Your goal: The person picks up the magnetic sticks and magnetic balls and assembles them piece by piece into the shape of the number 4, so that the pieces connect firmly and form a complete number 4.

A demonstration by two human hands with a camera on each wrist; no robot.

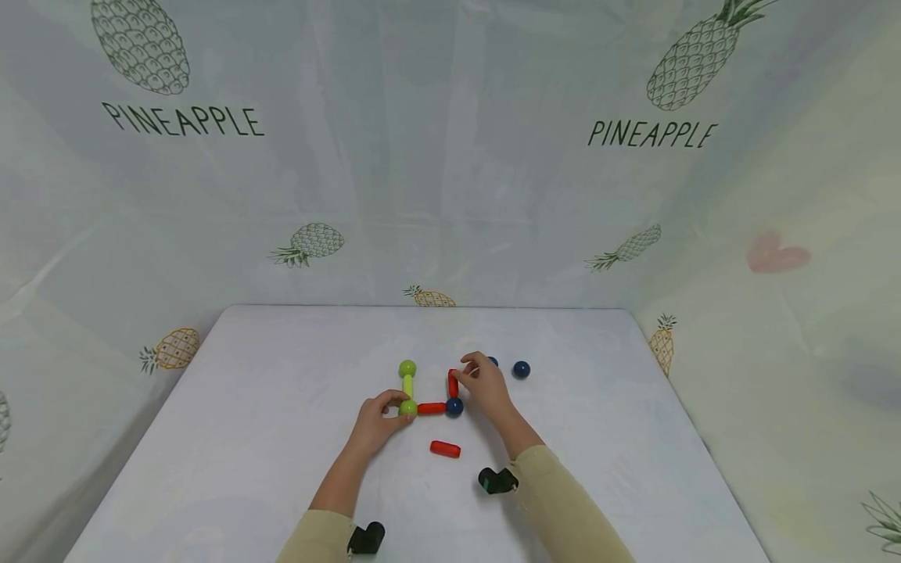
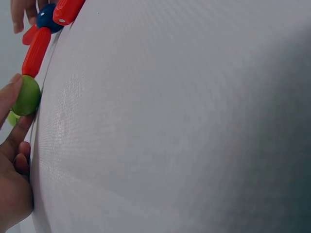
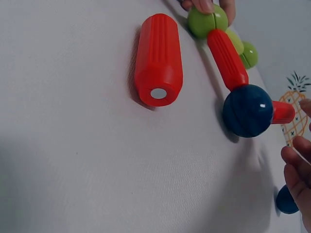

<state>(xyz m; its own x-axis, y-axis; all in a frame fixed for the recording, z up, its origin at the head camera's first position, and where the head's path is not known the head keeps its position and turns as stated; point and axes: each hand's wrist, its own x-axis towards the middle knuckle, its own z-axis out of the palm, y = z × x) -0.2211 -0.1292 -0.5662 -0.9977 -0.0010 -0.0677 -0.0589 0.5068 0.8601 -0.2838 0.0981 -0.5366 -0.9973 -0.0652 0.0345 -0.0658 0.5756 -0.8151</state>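
Note:
On the white table lies a joined L-shaped chain of magnetic rods and balls. My left hand (image 1: 378, 424) holds the near green ball (image 1: 408, 408) between thumb and fingers. A light green rod (image 1: 407, 385) runs from it to a far green ball (image 1: 407, 367). To the right, a red rod (image 1: 432, 408) links it to a blue ball (image 1: 454, 407). A second red rod (image 1: 453, 385) points away from the blue ball. My right hand (image 1: 486, 385) is at this rod's far end, fingers spread apart and loosely bent in the right wrist view.
A loose red rod (image 1: 445, 449), with a silvery disc on its end (image 3: 158, 93), lies nearer me. Beyond my right hand are a blue ball (image 1: 521, 370) and another blue ball (image 1: 493, 362), partly hidden by that hand. A pineapple-print sheet (image 1: 450, 156) hangs behind the table.

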